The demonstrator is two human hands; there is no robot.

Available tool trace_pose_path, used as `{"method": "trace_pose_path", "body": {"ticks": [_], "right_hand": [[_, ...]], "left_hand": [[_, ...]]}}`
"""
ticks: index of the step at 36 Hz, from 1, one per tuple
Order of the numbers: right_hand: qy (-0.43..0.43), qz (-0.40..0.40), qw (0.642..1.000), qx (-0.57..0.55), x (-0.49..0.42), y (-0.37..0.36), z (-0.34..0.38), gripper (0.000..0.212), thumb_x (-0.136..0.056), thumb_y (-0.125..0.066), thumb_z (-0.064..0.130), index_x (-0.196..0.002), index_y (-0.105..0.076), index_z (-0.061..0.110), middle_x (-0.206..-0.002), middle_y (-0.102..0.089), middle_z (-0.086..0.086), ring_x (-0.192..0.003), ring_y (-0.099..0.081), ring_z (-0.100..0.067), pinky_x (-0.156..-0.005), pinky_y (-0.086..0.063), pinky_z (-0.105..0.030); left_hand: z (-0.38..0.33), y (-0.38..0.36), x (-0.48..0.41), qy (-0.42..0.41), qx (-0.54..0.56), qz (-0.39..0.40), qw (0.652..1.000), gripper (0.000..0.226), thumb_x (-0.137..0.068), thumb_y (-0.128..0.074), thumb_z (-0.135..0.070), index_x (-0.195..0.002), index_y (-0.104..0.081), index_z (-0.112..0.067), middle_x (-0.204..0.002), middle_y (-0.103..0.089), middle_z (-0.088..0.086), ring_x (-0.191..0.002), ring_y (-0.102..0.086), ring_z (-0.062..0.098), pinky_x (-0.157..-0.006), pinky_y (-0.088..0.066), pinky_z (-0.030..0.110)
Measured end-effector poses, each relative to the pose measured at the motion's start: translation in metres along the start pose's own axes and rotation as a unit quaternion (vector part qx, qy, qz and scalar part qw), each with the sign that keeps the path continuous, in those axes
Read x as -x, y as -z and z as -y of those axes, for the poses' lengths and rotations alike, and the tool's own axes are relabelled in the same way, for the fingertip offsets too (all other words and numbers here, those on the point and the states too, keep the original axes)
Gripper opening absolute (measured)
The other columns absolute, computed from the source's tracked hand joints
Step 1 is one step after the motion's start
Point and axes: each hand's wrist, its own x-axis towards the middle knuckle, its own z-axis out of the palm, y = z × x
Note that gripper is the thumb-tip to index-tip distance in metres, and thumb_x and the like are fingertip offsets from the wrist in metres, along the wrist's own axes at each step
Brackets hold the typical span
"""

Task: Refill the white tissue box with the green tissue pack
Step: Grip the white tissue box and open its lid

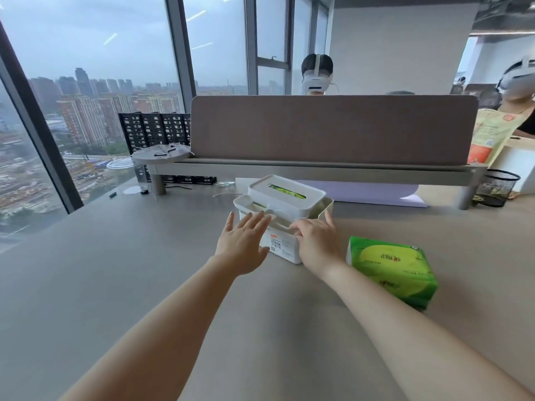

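head view, and here we are at the white tissue box (282, 218) in the middle of the grey desk (144, 270), with the green tissue pack (393, 270) lying just to its right, near our right forearm and untouched. the lid (286, 190) sits on top but skewed, and something green shows through its slot. we'd judge the step in hand to be getting that lid off so the pack can go in. to do it well we want one hand steadying the base while the other lifts the lid straight up by its edges, not dragging it sideways, since the box looks light enough to slide. our left hand (244, 243) is reaching forward, palm down, fingers spread wide and flat against the near left face of the box, holding nothing. our right hand (317, 241) comes in from the right, fingers curled at the box's front upper edge, thumb up beside its corner; whether they're pinching the rim or only resting there we can't tell. both forearms are stretched long across the desk.
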Motion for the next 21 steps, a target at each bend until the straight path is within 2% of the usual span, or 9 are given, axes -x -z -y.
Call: {"method": "trace_pose_path", "body": {"ticks": [4, 8, 11, 13, 16, 21], "right_hand": [[0.008, 0.010, 0.999, -0.039, 0.024, 0.018, -0.004, 0.027, -0.085, -0.054, 0.006, -0.108, -0.064, 0.016, -0.104, -0.071, -0.004, -0.108, -0.059, -0.022, -0.117, -0.005, -0.035], [0.037, 0.007, 0.998, -0.054, 0.052, 0.037, -0.011, 0.022, -0.086, -0.057, 0.007, -0.104, -0.066, 0.016, -0.096, -0.073, -0.002, -0.100, -0.063, -0.021, -0.119, -0.010, -0.037], [0.069, -0.004, 0.997, -0.042, 0.071, 0.048, -0.017, 0.017, -0.085, -0.059, 0.009, -0.098, -0.068, 0.016, -0.096, -0.074, -0.001, -0.098, -0.065, -0.022, -0.118, -0.014, -0.038], [0.081, -0.006, 0.996, -0.030, 0.081, 0.056, -0.020, 0.017, -0.086, -0.059, 0.009, -0.097, -0.069, 0.015, -0.097, -0.074, -0.001, -0.099, -0.065, -0.021, -0.117, -0.011, -0.035], [0.090, -0.012, 0.996, -0.018, 0.094, 0.067, -0.023, 0.017, -0.086, -0.059, 0.007, -0.097, -0.069, 0.016, -0.096, -0.075, -0.001, -0.097, -0.066, -0.022, -0.113, -0.008, -0.031], [0.096, -0.008, 0.995, 0.016, 0.106, 0.080, -0.031, 0.018, -0.085, -0.060, 0.007, -0.098, -0.068, 0.015, -0.093, -0.075, -0.002, -0.092, -0.068, -0.024, -0.115, -0.011, -0.036]], "left_hand": [[-0.012, 0.006, 0.023, -0.022, 0.005, -0.042, 0.999, 0.062, -0.092, -0.048, -0.040, -0.146, -0.020, -0.027, -0.155, -0.026, -0.004, -0.144, -0.018, 0.018, -0.119, 0.003, 0.046], [-0.027, 0.010, 0.047, -0.034, 0.005, -0.088, 0.996, 0.053, -0.092, -0.048, -0.036, -0.142, -0.031, -0.029, -0.145, -0.040, -0.003, -0.137, -0.032, 0.020, -0.120, -0.002, 0.043], [-0.040, 0.012, 0.062, -0.041, 0.015, -0.122, 0.992, 0.042, -0.092, -0.050, -0.035, -0.133, -0.044, -0.028, -0.135, -0.049, 0.001, -0.130, -0.041, 0.024, -0.120, -0.008, 0.042], [-0.048, 0.015, 0.070, -0.048, 0.024, -0.140, 0.989, 0.036, -0.092, -0.052, -0.035, -0.126, -0.051, -0.026, -0.130, -0.053, 0.003, -0.126, -0.046, 0.026, -0.118, -0.012, 0.042], [-0.058, 0.017, 0.079, -0.052, 0.026, -0.146, 0.988, 0.031, -0.091, -0.052, -0.039, -0.120, -0.054, -0.026, -0.127, -0.057, 0.000, -0.123, -0.049, 0.026, -0.118, -0.017, 0.043], [-0.072, 0.024, 0.084, -0.058, 0.034, -0.131, 0.989, 0.026, -0.093, -0.050, -0.041, -0.114, -0.057, -0.027, -0.122, -0.064, -0.005, -0.113, -0.057, 0.024, -0.108, -0.031, 0.036]]}}
